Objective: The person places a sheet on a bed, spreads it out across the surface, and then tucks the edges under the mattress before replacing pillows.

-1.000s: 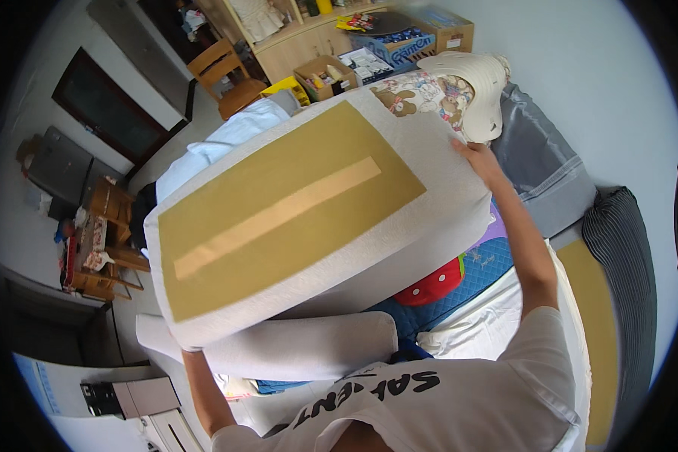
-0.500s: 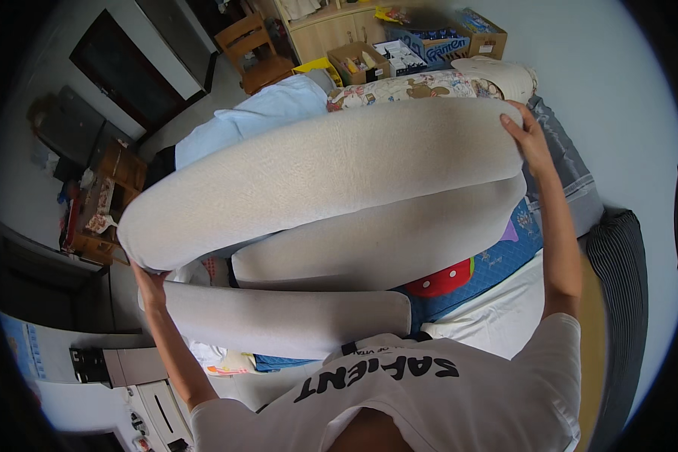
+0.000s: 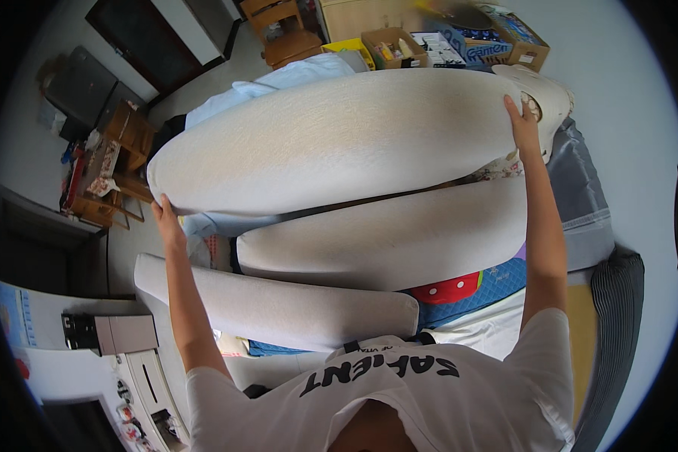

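A long cream sofa cushion (image 3: 339, 139) spans the view, held out at arm's length between both my hands. My left hand (image 3: 169, 220) grips its left end at the near lower corner. At the opposite end, my right hand (image 3: 525, 126) clasps the edge, thumb on the near face; its other fingers are partly hidden. A second cream cushion (image 3: 384, 242) lies just nearer, with a dark gap between the two. Closest to my chest rests a third, narrower pale cushion (image 3: 279, 307).
A blue quilted cover (image 3: 497, 294) with a red patch lies under the cushions. Light blue cloth (image 3: 279, 79) and cardboard boxes (image 3: 395, 47) sit beyond. A wooden chair (image 3: 286, 41) stands far off, a striped dark pillow (image 3: 618, 339) at right by the wall.
Both hands have carried the long cushion farther away from me, widening the gap to the second cushion. The whole view has also shifted slightly.
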### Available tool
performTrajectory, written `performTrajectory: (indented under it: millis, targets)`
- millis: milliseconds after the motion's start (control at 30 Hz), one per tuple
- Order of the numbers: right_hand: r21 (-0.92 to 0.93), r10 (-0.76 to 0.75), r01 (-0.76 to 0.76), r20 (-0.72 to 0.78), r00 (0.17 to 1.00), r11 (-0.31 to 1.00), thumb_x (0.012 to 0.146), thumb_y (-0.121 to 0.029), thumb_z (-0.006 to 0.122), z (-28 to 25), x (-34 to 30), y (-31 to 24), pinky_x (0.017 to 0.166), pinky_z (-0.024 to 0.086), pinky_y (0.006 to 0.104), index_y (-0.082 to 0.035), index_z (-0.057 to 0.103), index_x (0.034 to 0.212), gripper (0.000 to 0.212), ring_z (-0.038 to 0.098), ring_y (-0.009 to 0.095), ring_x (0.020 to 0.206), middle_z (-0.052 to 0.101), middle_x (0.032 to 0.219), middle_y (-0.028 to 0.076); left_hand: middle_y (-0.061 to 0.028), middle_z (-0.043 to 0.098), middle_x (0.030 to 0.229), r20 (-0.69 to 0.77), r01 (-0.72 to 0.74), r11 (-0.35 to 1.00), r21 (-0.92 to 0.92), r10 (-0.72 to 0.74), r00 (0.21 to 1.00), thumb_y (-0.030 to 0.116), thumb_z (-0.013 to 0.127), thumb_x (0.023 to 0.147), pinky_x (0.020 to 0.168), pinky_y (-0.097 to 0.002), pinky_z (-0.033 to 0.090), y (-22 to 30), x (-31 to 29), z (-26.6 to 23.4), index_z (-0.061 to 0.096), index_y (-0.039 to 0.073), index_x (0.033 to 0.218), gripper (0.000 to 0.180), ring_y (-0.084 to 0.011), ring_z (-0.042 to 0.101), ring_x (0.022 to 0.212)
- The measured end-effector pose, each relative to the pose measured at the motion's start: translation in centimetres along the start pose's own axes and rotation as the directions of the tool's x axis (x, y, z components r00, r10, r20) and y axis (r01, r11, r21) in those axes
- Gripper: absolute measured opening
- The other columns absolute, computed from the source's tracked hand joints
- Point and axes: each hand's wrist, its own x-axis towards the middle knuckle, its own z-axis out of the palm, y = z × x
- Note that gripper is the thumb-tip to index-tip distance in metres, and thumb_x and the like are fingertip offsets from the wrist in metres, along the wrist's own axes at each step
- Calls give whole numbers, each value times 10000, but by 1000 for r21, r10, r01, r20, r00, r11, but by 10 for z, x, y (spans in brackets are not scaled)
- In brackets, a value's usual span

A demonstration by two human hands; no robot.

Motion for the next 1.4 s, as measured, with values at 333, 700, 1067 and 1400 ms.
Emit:
performTrajectory:
  millis: [333, 700, 1067, 1400]
  targets:
    - [-4, -7, 6, -214, 977, 1000, 878, -396, 499, 8, -5, 42, 735, 417, 288, 83, 617, 919, 495, 549, 196, 739, 626, 801, 171, 34, 516, 787, -79, -36, 942, -333, 10, 997, 156, 437, 926, 718, -227, 388, -14, 27, 16, 499, 81, 807, 153, -69, 459, 750]
    - [281, 9, 65, -254, 967, 957, 863, -409, 509, -95, 53, -123, 869, 404, 290, 42, 508, 1186, 555, 536, 212, 1011, 555, 1143, 161, -11, 566, 801, -280, -177, 924, -338, 81, 957, 177, 507, 871, 721, -305, 425, 210, 46, -13, 537, 82, 833, 106, -139, 510, 763]
    - [3, -198, 203, -219, 955, 979, 858, -452, 491, -259, -10, -141, 901, 403, 292, -60, 516, 1220, 534, 529, 206, 1063, 556, 1166, 133, 52, 478, 650, -201, -263, 953, -148, 232, 952, 210, 555, 870, 549, -241, 340, 298, -21, -68, 574, 90, 746, 173, -57, 414, 609]
    - [-24, -273, 368, 627, 729, 929, 894, -318, 432, -52, -124, 60, 1022, 258, 386, -63, 485, 1212, 412, 377, 232, 1221, 439, 1300, 86, -131, 412, 1312, 644, -647, -23, 762, 120, 755, 468, 426, 870, 1002, -502, 260, 17, -141, 39, 392, 213, 1311, 511, -323, 342, 1241]
